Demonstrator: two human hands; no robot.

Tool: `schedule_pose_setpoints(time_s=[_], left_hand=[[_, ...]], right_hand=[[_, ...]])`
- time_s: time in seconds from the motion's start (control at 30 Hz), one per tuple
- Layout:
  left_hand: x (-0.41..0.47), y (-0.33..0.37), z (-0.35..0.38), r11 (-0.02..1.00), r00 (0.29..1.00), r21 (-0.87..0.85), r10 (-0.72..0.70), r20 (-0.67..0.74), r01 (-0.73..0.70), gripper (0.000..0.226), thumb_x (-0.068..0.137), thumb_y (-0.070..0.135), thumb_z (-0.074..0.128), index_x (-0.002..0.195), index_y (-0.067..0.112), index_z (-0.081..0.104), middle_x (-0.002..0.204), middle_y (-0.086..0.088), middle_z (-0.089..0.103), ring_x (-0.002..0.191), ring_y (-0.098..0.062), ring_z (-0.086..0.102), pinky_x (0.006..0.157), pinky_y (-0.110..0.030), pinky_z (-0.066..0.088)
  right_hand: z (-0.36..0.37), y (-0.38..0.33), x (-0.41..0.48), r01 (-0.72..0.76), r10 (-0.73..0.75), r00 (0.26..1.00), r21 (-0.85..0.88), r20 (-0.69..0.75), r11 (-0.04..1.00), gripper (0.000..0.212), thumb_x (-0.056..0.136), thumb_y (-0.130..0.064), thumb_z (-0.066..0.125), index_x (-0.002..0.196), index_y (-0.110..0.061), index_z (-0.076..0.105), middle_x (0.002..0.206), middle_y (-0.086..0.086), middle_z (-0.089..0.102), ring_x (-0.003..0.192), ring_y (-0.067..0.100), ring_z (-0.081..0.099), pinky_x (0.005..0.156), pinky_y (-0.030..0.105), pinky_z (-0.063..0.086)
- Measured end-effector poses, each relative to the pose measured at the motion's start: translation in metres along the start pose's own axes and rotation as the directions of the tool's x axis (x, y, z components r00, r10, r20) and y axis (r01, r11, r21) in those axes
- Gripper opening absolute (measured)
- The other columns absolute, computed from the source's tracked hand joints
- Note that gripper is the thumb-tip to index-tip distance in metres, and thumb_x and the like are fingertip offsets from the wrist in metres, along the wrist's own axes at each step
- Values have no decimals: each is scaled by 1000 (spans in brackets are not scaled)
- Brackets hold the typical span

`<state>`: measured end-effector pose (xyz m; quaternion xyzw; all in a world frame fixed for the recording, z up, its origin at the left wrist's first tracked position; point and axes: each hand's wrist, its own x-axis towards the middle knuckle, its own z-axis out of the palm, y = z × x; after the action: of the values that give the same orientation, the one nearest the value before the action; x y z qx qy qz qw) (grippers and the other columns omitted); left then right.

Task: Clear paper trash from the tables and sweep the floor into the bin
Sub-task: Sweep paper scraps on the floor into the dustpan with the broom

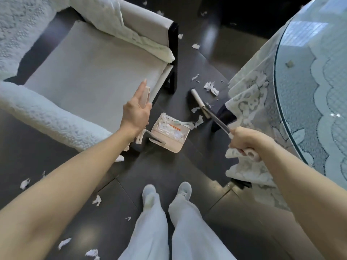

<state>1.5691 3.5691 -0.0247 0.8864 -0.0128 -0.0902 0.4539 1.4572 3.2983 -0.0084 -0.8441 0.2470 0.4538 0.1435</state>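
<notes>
While your left hand (136,111) holds the upright beige handle of the dustpan (170,136) just left of centre frame, its fingers lie straight and pressed together along that handle, with the thumb closing on the far side. The pan itself sits flat on the dark floor (169,175) at centre, beside the front leg of the armchair (90,76) that fills the upper left, and it already carries a heap of paper scraps (163,126). Your right hand (244,141), at right of centre, is fisted round the handle of the broom (200,102), all fingers curled tight. The broom head rests on the floor above and right of the pan, apart from it. A crumpled paper wad (211,88) lies just beyond the head, near the lace cloth (249,102) hanging from the glass-topped table (309,72) at the right edge. More torn bits (24,183) are scattered at lower left.
</notes>
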Motion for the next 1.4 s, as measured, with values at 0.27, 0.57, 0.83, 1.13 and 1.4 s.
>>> schedule_pose_setpoints(time_s=[0.27, 0.57, 0.83, 1.13, 1.4], left_hand=[[9, 26, 24, 994, 960, -10, 104, 260, -105, 66, 90, 6, 55, 145, 37, 35, 135, 3, 55, 100, -42, 62, 88, -51, 52], [37, 26, 14, 993, 954, -25, 121, 273, -119, 68, 90, 9, 55, 146, 38, 32, 134, 1, 57, 88, -41, 64, 80, -48, 55], [63, 23, 2, 987, 944, -66, 161, 289, -147, 67, 90, 10, 55, 146, 39, 32, 137, 3, 54, 101, -36, 63, 90, -43, 53], [129, 42, 18, 979, 941, -55, 203, 272, -196, 66, 89, 10, 56, 146, 36, 34, 137, 7, 53, 119, -10, 50, 95, 2, 28], [190, 70, 30, 986, 952, -13, 164, 256, -167, 67, 90, 12, 57, 143, 46, 33, 123, 17, 49, 102, -27, 64, 87, -49, 54]], right_hand=[[2, -7, -20, -3, -36, 992, 307, 122, 952, 52, 94, -11, 53, 143, -15, 35, 62, 8, 56, 50, 18, 51, 49, 29, 44], [-1, -11, -85, -150, -14, 963, 577, 271, 803, 66, 94, -3, 53, 147, -35, 31, 50, 4, 42, 35, 11, 37, 35, 18, 35], [-34, -26, -112, -132, 54, 990, 695, 133, 707, 65, 93, -1, 55, 146, -32, 35, 41, -2, 44, 30, 8, 38, 33, 17, 36], [-101, -42, -46, -114, 172, 985, 644, -28, 756, 40, 92, -4, 58, 131, -4, 50, 58, 8, 49, 44, 13, 45, 42, 24, 41], [-186, -55, 67, -238, 248, 968, 168, -43, 957, 34, 86, 0, 48, 55, -5, 60, 58, 8, 56, 47, 20, 51, 44, 25, 39]])
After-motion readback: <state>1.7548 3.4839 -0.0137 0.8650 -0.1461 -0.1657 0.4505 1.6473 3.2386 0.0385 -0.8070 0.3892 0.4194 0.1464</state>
